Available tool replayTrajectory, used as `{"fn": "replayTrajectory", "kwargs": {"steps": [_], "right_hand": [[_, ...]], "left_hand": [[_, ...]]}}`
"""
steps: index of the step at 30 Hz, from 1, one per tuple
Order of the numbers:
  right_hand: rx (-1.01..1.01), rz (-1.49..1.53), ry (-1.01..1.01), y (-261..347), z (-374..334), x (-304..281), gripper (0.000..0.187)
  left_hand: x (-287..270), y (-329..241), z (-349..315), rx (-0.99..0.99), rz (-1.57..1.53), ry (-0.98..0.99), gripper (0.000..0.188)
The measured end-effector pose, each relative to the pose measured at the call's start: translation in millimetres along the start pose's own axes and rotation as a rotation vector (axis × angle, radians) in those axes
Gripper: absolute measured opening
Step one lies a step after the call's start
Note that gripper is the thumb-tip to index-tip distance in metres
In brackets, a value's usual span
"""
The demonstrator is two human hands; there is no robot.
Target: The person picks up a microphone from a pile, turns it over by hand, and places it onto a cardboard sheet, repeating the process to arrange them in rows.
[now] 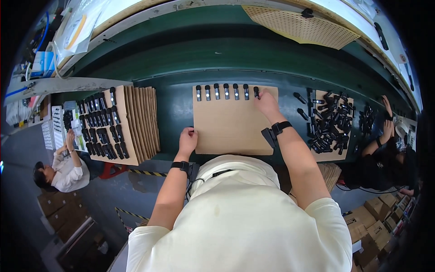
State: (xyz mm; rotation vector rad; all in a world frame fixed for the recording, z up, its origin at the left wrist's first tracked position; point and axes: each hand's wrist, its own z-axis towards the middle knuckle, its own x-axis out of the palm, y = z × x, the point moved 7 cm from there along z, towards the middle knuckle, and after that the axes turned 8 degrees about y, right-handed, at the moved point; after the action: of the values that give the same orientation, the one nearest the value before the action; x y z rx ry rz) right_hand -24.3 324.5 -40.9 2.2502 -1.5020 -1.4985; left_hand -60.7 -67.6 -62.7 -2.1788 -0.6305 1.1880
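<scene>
In front of me a brown cardboard sheet (235, 124) lies flat on the green table. Along its far edge stands a row of small black microphone-shaped devices (226, 91), each with a rounded dark head. At the row's right end, my right hand (267, 105) is closed on one more microphone-shaped device (256, 92), near the sheet's far right corner. My left hand (187, 140) is beside the sheet's left edge, fingers pinched together. Something small and dark shows at its fingertips, too little of it to name.
Left, stacked cardboard sheets (144, 136) carry rows of the same devices. Right, a loose heap of devices (331, 120) covers another cardboard sheet. A person in white (68, 174) sits far left; another in black (383, 158) works far right. A shelf edge (149, 13) spans the back.
</scene>
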Motion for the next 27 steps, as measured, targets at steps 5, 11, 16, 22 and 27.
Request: {"fn": "replayTrajectory", "kwargs": {"steps": [5, 11, 16, 22, 27], "right_hand": [[0.023, -0.01, 0.007, 4, -1, -1, 0.032], [0.013, -0.004, -0.013, 9, 1, 0, 0.033], [0.019, -0.035, -0.004, 8, 8, 1, 0.034], [0.024, -0.058, -0.052, 9, 1, -14, 0.036], [-0.165, -0.153, -0.418, -38, 2, -69, 0.032]], "left_hand": [[1, -4, -3, 0.001, -0.002, 0.016, 0.024], [1, -3, -5, 0.008, -0.006, 0.017, 0.024], [1, -4, -4, -0.003, -0.005, 0.03, 0.026], [-16, -2, -4, 0.052, 0.039, -0.093, 0.023], [-39, -14, 1, 0.072, -0.004, -0.163, 0.018]]}}
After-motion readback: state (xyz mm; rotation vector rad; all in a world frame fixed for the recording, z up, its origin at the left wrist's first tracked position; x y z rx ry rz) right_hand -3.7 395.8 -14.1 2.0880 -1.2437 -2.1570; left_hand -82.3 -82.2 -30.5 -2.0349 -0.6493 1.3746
